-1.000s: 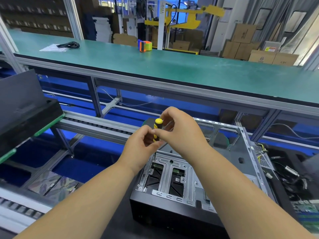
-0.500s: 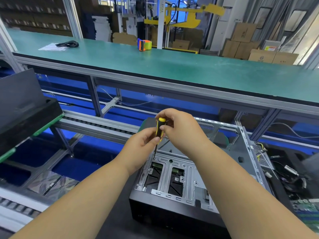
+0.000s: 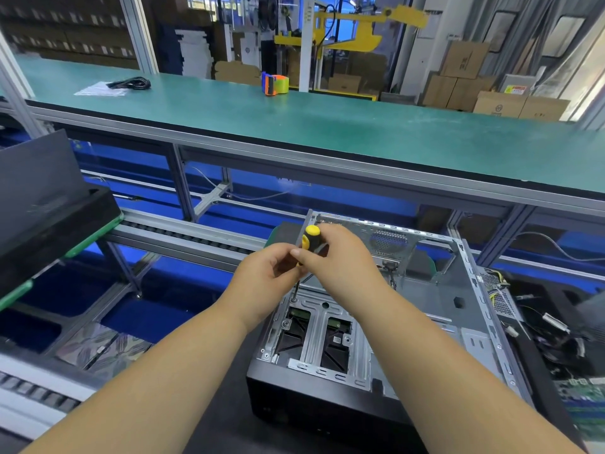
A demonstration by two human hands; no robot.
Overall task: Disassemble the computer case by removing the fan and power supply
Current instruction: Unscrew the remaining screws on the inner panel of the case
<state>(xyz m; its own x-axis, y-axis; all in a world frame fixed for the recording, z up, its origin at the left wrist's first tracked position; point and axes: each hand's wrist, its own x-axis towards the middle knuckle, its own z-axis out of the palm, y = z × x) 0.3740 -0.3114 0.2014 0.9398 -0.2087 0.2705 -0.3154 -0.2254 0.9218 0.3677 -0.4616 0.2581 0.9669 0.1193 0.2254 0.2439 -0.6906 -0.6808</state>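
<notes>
An open grey computer case with a black front lies on its side before me. A screwdriver with a yellow and black handle stands upright, its tip on a screw at the far left corner of the silver drive bracket. My right hand grips the handle from the right. My left hand pinches the handle's lower part and the shaft from the left. The case's rear wall shows a round perforated fan grille. A power supply with loose wires lies outside the case at its right.
A long green workbench runs across behind, carrying a tape dispenser and a black cable. A black foam tray sits at the left on the roller conveyor. Cables and a circuit board lie at the right.
The screwdriver came down from between my hands until its tip met the bracket screw. Both hands have stayed on the handle, shifting their hold slightly around it.
</notes>
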